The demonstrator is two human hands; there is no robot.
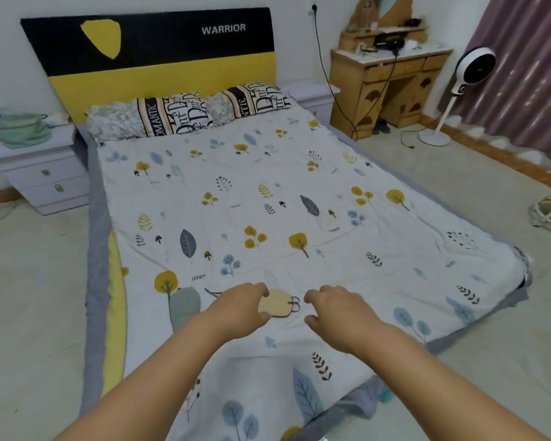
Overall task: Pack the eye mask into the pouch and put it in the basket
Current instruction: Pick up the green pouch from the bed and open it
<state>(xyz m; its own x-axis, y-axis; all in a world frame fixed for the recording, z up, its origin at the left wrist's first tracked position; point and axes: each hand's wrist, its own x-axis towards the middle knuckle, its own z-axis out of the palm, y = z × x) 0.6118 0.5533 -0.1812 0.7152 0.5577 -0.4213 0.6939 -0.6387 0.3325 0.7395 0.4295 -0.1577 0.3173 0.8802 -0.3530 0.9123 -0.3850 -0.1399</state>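
A bed with a leaf-print quilt fills a bedroom, with a nightstand to its left and a wooden desk and a standing fan to its right. Near the foot, a tan mask lies flat on the quilt. The left hand touches its left edge with fingers curled but not closed, and the right hand hovers just beside it, fingers loosely spread.

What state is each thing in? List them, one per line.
eye mask: flat on the quilt, not packed, partly under the left hand
grey pouch: lying flat on the quilt, left of the mask, untouched
left hand: open, fingers curled over the mask's left edge
right hand: open, empty, just right of the mask
green basket: on the nightstand
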